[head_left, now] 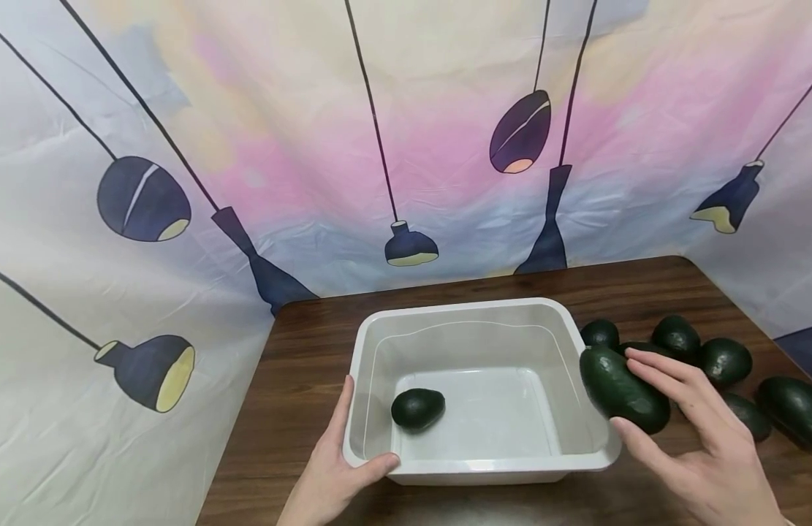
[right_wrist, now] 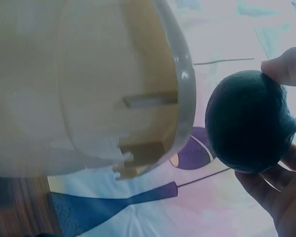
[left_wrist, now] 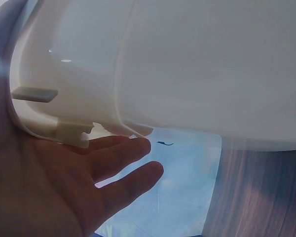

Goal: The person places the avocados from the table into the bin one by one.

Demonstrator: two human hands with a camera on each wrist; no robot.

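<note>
A white plastic tub (head_left: 484, 465) stands on the wooden table, with one dark green avocado (head_left: 417, 409) lying on its floor toward the left. My left hand (head_left: 329, 467) holds the tub's near left corner, thumb over the rim. Its fingers (left_wrist: 123, 158) lie along the outside wall under the rim in the left wrist view. My right hand (head_left: 708, 446) grips another avocado (head_left: 623, 391) between thumb and fingers. That fruit is up beside the tub's right rim, overlapping it in the head view; the right wrist view shows the avocado (right_wrist: 249, 121) just outside the rim.
Several more avocados (head_left: 726, 361) lie on the table to the right of the tub, some partly hidden behind my right hand. One large avocado (head_left: 794, 410) is near the right table edge. A printed cloth (head_left: 300, 146) with lamp drawings hangs behind the table (head_left: 300, 351).
</note>
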